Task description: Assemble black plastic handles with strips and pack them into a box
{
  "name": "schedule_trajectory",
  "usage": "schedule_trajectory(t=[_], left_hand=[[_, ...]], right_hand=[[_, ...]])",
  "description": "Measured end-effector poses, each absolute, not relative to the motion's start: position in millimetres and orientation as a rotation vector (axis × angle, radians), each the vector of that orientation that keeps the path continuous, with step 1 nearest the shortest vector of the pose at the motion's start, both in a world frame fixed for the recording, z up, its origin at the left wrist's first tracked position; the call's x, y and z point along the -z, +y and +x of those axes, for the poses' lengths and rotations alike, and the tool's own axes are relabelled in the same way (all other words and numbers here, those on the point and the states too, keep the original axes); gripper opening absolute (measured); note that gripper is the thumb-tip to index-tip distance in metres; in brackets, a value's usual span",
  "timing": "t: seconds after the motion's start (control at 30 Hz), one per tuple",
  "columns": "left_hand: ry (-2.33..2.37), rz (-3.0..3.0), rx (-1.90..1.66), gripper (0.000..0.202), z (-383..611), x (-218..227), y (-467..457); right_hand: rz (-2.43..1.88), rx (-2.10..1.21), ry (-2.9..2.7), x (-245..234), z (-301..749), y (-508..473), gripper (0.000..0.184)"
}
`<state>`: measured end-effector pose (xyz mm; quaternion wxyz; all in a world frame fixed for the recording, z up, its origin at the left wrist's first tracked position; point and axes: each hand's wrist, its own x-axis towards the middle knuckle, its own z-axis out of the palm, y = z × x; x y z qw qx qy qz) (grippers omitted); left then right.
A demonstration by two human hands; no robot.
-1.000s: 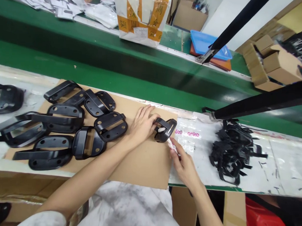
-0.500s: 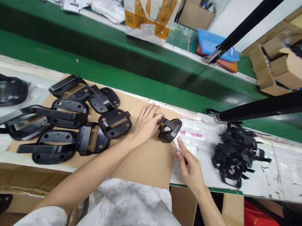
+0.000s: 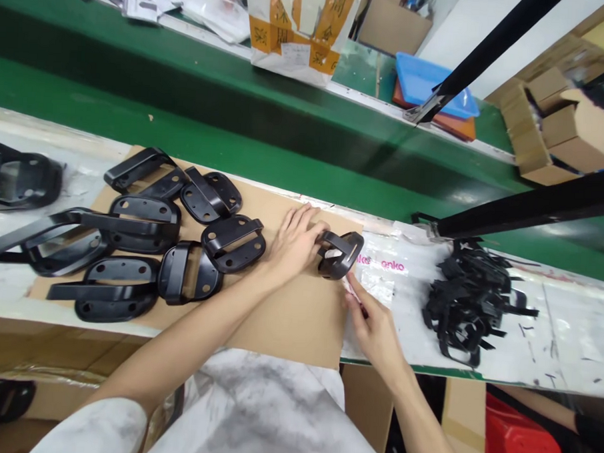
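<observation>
My left hand (image 3: 297, 243) rests on the cardboard sheet (image 3: 297, 326), its fingertips closed on the near edge of a black plastic handle part (image 3: 349, 255). This part has an oval base and an arched strip, and stands tilted. In my right hand (image 3: 375, 323) is a slim whitish-pink tool (image 3: 352, 290); its tip reaches the lower edge of the part, and its kind is hidden by my fingers. Left of my left arm lie several similar black handle parts (image 3: 234, 243), some overlapping.
On the right is a pile of black plastic scraps (image 3: 461, 307). Clear plastic film with pink print (image 3: 391, 265) covers the white bench beside the cardboard. Behind run a green ledge (image 3: 186, 121), a taped package (image 3: 294, 59) and a blue tray (image 3: 418, 78). Black posts (image 3: 523, 203) slant in at right.
My right hand has moved slightly left and up, bringing the tool farther under the part. My left hand keeps its hold. A hand now shows at the top near the plastic bags.
</observation>
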<state>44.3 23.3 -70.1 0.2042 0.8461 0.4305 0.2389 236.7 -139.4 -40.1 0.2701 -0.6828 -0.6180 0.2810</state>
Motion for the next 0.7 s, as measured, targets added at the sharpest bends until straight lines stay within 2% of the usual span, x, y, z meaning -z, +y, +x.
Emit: schedule_trajectory(t=[0.5,0.7], left_hand=[[1.22,2.364,-0.63,0.037,44.6,70.2,23.3],[1.117,2.119,-0.87,0.028,39.4,72.5,26.0]], right_hand=[[-1.88,-0.745,-1.694,36.3,238.7,-137.8,0.054],[-1.895,-0.953,-1.729,20.1,255.6,-141.1,0.053]])
